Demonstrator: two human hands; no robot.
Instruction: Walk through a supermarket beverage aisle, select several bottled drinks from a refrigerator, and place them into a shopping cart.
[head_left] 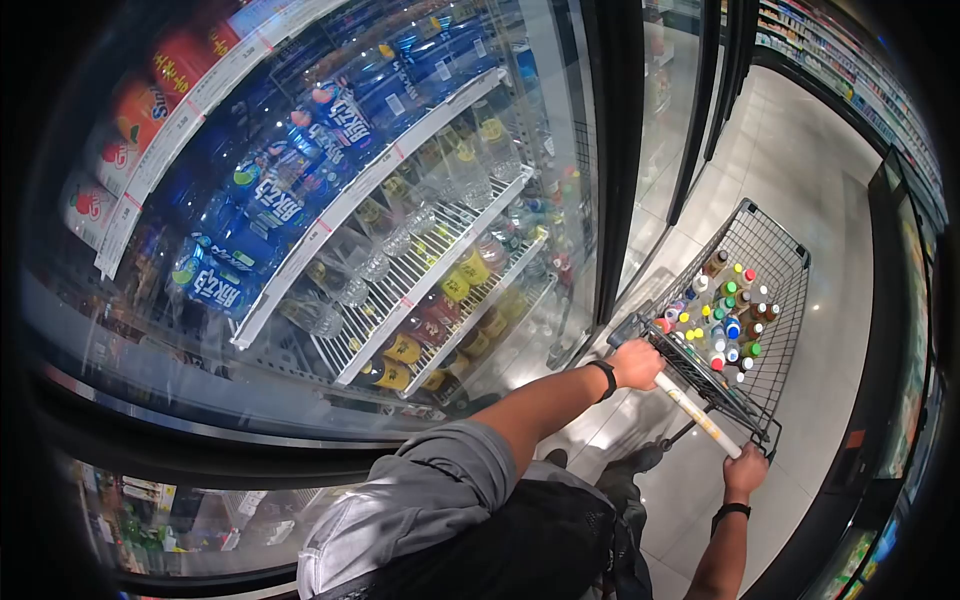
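Now, left hand (637,362), right hand (746,470), gripping cart handle (697,415)

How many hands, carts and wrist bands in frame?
Hands: 2, left hand and right hand, both on the cart handle
Carts: 1
Wrist bands: 2
Total: 5

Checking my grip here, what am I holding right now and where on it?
Both hands hold the shopping cart by its handle bar: left hand at one end, right hand at the other.
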